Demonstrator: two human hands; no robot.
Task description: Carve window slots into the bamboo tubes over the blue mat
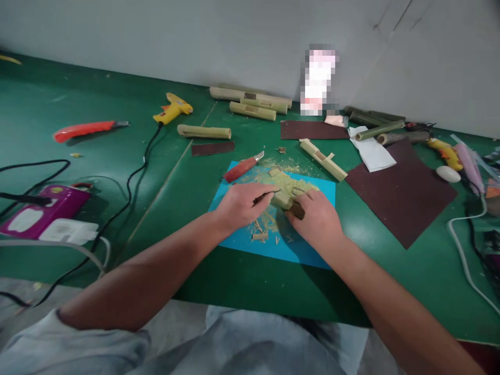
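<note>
My left hand (247, 204) is closed, thumb and forefinger pinching a thin dark strip (267, 196) whose kind I cannot make out. Its tip touches or lies just over a short split bamboo piece (283, 201). My right hand (319, 214) wraps round the other end of that bamboo, where a dark brown patch (297, 210) shows by the fingertips. Both hands are low over a blue sheet (312, 256) strewn with pale shavings and dust (294, 182). A red-handled craft knife (242, 169) lies at the sheet's far left corner.
Behind the sheet lie a notched bamboo tube (323, 160) and several more bamboo tubes (253, 110). Brown sheets (404, 200) and a white paper (373, 151) are at right. Leftward are a yellow glue gun (172, 108), a red cutter (85, 130) and a purple power strip (58, 205) with cords.
</note>
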